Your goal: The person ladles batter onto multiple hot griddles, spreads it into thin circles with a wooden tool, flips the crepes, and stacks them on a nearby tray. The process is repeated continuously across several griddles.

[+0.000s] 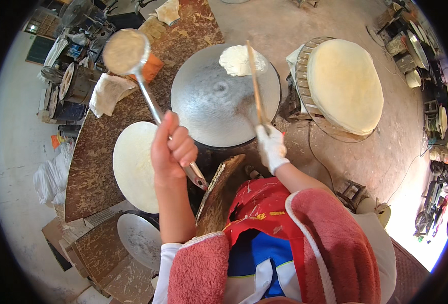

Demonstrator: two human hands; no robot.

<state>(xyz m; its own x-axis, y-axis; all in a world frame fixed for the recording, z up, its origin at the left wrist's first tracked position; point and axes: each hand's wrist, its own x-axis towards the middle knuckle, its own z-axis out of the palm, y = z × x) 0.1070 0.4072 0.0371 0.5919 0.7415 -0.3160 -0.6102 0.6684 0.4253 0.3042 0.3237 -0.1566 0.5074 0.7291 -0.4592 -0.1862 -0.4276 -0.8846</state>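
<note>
My left hand (172, 142), bare, is closed round the metal handle of a ladle (127, 51). Pale batter fills the ladle's round bowl, raised over the table to the left of the griddle. In a white glove, my right hand (272, 148) grips a thin wooden stick (257, 88), whose far end reaches over the batter. That white batter (240, 61) lies as a small puddle at the far right part of a large round grey griddle (219, 96). Whether the stick touches the batter I cannot tell. A second griddle, bearing a pale round flatbread (136, 167), is beside my left forearm.
To the right, a stack of large pale flatbreads (345, 86) rests on a round slatted rack (305, 71). A worn brown table (94, 157) spans the left, with a crumpled cloth (110, 93) on it. Near my left elbow is a round metal lid or pan (140, 240).
</note>
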